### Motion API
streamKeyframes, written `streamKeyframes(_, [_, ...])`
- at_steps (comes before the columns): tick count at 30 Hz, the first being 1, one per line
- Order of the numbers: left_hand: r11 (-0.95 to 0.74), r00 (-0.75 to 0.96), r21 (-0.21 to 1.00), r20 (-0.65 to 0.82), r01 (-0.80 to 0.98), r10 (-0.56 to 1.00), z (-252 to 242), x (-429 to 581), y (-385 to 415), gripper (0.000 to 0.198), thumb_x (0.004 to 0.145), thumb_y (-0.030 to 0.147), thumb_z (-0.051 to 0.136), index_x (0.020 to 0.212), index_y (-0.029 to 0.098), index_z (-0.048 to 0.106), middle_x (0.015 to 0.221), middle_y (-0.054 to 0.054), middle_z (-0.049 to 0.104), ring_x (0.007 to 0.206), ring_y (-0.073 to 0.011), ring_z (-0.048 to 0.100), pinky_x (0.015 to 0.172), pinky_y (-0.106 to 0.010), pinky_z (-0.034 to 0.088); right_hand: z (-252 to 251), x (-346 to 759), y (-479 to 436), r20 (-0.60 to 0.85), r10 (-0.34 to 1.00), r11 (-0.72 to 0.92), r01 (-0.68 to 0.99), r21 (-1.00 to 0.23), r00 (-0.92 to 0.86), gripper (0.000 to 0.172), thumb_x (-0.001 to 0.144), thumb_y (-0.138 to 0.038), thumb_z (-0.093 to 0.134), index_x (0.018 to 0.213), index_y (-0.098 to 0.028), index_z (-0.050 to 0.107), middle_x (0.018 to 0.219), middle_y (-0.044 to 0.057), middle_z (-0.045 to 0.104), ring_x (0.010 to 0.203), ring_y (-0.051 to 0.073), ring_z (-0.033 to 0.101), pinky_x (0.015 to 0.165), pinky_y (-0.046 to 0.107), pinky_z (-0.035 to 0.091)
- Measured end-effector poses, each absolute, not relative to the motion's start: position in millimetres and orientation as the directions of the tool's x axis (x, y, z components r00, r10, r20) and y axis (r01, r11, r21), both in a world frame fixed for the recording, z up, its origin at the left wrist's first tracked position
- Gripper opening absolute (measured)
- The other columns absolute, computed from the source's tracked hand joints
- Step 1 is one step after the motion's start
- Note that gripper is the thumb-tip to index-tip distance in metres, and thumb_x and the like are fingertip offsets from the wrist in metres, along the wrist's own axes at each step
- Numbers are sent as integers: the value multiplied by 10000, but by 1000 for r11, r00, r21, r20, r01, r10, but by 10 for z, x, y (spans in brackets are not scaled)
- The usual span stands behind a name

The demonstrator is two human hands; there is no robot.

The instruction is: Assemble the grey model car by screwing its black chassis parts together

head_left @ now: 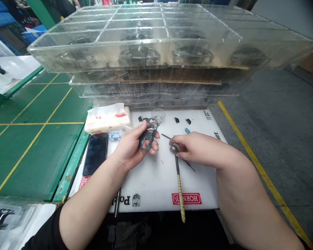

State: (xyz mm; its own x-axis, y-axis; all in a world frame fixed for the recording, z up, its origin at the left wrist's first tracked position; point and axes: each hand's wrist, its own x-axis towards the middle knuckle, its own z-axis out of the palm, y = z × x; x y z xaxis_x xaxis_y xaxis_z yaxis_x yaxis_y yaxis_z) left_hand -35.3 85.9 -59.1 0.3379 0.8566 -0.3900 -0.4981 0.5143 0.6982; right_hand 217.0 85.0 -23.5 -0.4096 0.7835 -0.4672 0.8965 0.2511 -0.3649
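Observation:
My left hand (135, 144) is closed around a dark metallic frame-like part (149, 136), held above the white work surface. My right hand (189, 147) has its fingers curled down at the round metal head (174, 149) of a tool with a yellow-wrapped handle (181, 198). Whether those fingers grip the head or something thin beside it is unclear. A thin dark rod (166, 136) runs up to the right fingertips, and thin dark tools (189, 165) lie below them. Two small black pieces (176, 120) and a small teal piece (187, 130) lie beyond the right hand.
Stacked clear compartment trays (146, 55) with dark parts stand behind the work surface (151, 184). A tissue pack (106, 119), a blue-white packet (115, 135) and a black phone (95, 154) lie at left. A small clear dish (159, 115) sits behind the left hand. A green table (28, 139) adjoins.

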Motion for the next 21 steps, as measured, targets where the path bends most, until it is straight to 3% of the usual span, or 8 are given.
streamKeyframes(4, [517, 342, 704, -391, -487, 854, -617, -365, 861, 319, 1278, 371, 548, 1159, 131, 722, 865, -92, 814, 543, -183, 781, 431, -230, 568, -227, 2165, 846, -384, 842, 247, 904, -350, -379, 188, 1107, -327, 749, 1256, -270, 849, 971, 45, 873, 828, 266, 775, 686, 377, 445])
streamKeyframes(6, [524, 363, 702, -384, -482, 849, -637, -375, 861, 300, 1267, 365, 572, 1207, 124, 739, 925, -107, 831, 565, -191, 798, 409, -228, 553, -232, 2165, 849, -228, 900, 234, 854, -464, -371, 253, 1131, -399, 749, 1320, -261, 845, 1023, 53, 873, 860, 265, 777, 728, 388, 496])
streamKeyframes(9, [544, 425, 689, -360, -479, 831, -672, -385, 854, 294, 1242, 369, 623, 1271, 114, 766, 959, -106, 837, 564, -184, 788, 386, -227, 537, -273, 2142, 855, 39, 925, 289, 634, -717, -378, 456, 1093, -457, 827, 1517, -291, 810, 1316, 72, 848, 922, 233, 782, 782, 382, 584])
streamKeyframes(12, [569, 508, 675, -320, -471, 800, -693, -396, 842, 333, 1215, 435, 694, 1309, 126, 775, 839, -50, 791, 477, -150, 707, 394, -227, 544, -358, 2078, 871, 159, 889, 346, 403, -847, -428, 559, 1042, -461, 912, 1577, -339, 802, 1522, 80, 768, 899, 189, 757, 765, 361, 631])
streamKeyframes(18, [609, 646, 684, -260, -403, 718, -717, -423, 818, 445, 1178, 556, 745, 1361, 151, 728, 854, -77, 840, 545, -232, 810, 384, -238, 546, -515, 1914, 885, 232, 886, 342, 228, -912, -401, 337, 1054, -441, 917, 1366, -316, 890, 1428, 85, 778, 914, 191, 754, 716, 336, 635])
streamKeyframes(21, [596, 653, 704, -248, -386, 716, -735, -411, 807, 499, 1153, 635, 760, 1274, 152, 733, 822, -82, 837, 454, -204, 739, 337, -216, 447, -532, 1867, 861, 253, 890, 344, 195, -918, -380, 261, 1074, -440, 897, 1294, -301, 868, 1368, 78, 793, 884, 191, 771, 717, 347, 630])
